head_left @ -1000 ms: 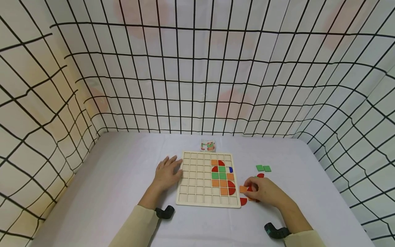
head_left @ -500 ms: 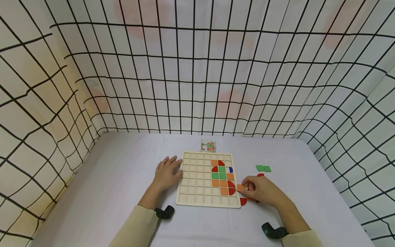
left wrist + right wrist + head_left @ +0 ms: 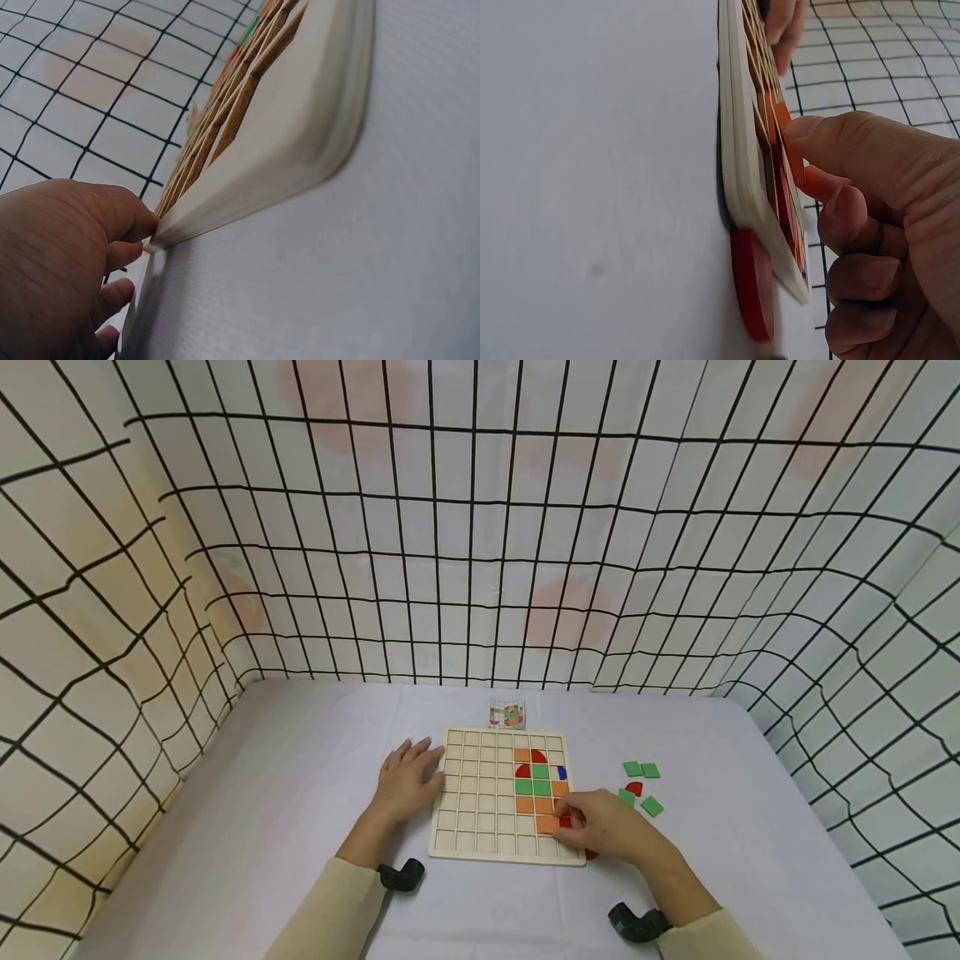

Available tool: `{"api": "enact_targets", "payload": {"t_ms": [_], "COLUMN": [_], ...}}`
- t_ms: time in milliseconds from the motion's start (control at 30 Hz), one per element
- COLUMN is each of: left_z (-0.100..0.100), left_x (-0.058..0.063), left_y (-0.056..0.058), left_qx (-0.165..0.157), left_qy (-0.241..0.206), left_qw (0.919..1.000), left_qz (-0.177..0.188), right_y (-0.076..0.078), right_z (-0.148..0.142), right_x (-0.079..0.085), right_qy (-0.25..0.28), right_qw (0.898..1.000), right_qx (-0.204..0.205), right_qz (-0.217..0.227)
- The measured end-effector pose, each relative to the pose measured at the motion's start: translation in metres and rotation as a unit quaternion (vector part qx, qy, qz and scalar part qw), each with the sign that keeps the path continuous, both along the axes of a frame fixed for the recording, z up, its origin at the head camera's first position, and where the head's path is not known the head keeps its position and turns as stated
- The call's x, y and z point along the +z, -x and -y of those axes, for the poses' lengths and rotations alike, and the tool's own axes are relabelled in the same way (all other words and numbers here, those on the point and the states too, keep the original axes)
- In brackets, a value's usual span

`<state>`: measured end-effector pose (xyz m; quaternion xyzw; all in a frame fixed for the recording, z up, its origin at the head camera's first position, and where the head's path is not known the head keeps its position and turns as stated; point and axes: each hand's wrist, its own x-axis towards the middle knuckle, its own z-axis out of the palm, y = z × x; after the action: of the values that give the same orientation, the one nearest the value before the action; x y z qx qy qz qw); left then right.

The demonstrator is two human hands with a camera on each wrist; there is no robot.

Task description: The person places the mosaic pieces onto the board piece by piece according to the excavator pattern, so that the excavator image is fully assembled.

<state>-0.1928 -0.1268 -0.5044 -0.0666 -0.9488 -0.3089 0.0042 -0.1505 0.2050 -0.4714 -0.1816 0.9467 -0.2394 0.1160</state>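
right of centre in the lower half of the head view, an orange tile (image 3: 795, 161) is pinched between thumb and fingers of the right hand (image 3: 611, 825), at the lower right of the wooden board (image 3: 510, 861). it looks light, stiff and smooth, perhaps slippery, hardly fragile; being thin, it is probably best held by opposite edges. the left hand (image 3: 408, 783), fingers loosely spread and gripping nothing, rests against the board's left edge.
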Motion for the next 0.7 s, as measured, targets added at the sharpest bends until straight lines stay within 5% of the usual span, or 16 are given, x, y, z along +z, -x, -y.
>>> {"api": "enact_targets", "payload": {"t_ms": [700], "left_z": [0.000], "left_x": [0.002], "left_y": [0.001], "left_qx": [-0.001], "left_qy": [0.003], "left_qw": [1.0000], "left_qz": [-0.004], "right_y": [0.005], "right_z": [0.030], "right_x": [-0.003], "right_qy": [-0.007], "right_qw": [0.998], "right_qx": [0.053], "right_qz": [-0.033]}}
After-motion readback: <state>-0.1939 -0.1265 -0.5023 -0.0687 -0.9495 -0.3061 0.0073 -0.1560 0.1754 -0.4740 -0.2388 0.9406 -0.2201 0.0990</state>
